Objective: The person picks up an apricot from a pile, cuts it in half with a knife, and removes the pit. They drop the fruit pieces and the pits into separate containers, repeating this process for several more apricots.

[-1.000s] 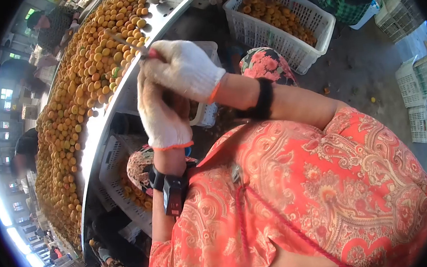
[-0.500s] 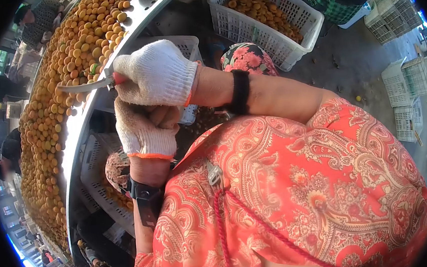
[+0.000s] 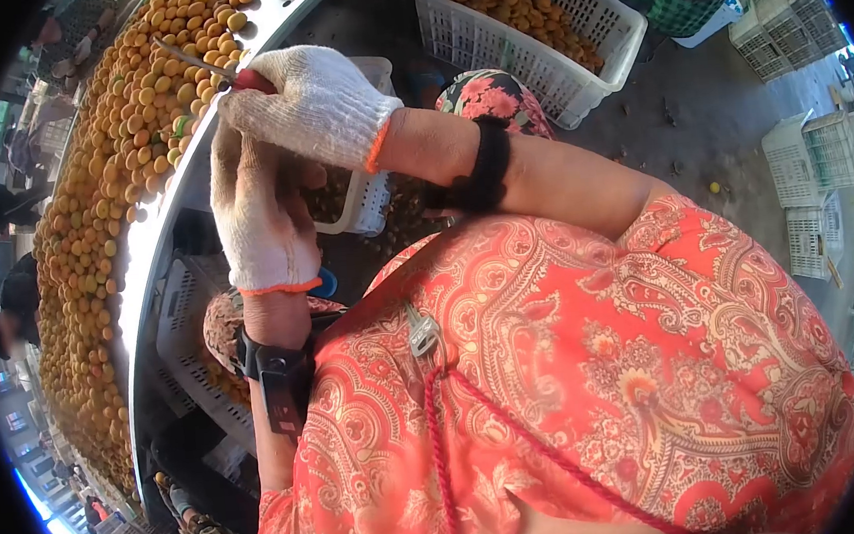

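My right hand (image 3: 319, 100), in a white knit glove with an orange cuff, is closed round the red handle of a knife (image 3: 198, 62). Its thin curved blade points up and left over the apricots (image 3: 149, 108) heaped on the metal table. Just below and partly behind it is my left hand (image 3: 262, 215), in a matching glove stained brown on the fingers. Those fingers curl up towards the right hand and touch or nearly touch it. Their tips are covered, so whatever they hold is hidden.
The table's pale metal rim (image 3: 181, 201) curves past my hands. A white crate (image 3: 541, 52) of cut apricots stands beyond my right arm; another crate (image 3: 366, 196) sits below my hands. Stacked crates (image 3: 793, 12) stand at right. Other people work around the table.
Both hands have moved up a little in the view. The knife blade has swung from nearly level to pointing up and left. My left hand's fingers have straightened somewhat.
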`<action>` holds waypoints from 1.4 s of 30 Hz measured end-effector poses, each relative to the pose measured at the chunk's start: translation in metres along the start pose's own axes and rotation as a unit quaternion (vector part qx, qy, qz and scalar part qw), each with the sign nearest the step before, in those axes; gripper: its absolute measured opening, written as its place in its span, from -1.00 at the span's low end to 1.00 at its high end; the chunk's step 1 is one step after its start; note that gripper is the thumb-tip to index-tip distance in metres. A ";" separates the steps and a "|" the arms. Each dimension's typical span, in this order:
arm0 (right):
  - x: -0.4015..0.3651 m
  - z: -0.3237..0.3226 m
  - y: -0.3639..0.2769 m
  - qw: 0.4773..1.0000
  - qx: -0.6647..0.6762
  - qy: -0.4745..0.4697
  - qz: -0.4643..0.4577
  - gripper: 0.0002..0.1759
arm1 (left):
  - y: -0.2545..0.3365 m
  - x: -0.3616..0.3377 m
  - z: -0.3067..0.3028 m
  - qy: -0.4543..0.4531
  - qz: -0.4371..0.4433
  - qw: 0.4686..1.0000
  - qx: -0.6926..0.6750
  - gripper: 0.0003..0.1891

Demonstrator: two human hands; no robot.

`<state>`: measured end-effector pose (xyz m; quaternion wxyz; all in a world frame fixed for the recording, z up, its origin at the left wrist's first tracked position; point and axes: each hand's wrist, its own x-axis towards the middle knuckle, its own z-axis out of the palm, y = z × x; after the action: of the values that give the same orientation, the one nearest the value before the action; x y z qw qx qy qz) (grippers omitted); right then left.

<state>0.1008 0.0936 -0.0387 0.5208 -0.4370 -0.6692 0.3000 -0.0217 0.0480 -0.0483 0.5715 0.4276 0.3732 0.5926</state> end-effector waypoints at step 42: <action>-0.042 -0.011 -0.005 0.958 -0.193 -0.072 -0.198 -0.70 | -0.019 -0.036 -0.019 -0.122 -0.385 0.868 -0.290 -0.48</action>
<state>0.1130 0.0533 -0.0496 0.4259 -0.3655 -0.8231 0.0867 -0.0330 0.0145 -0.0757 0.8936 0.1336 0.2469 0.3503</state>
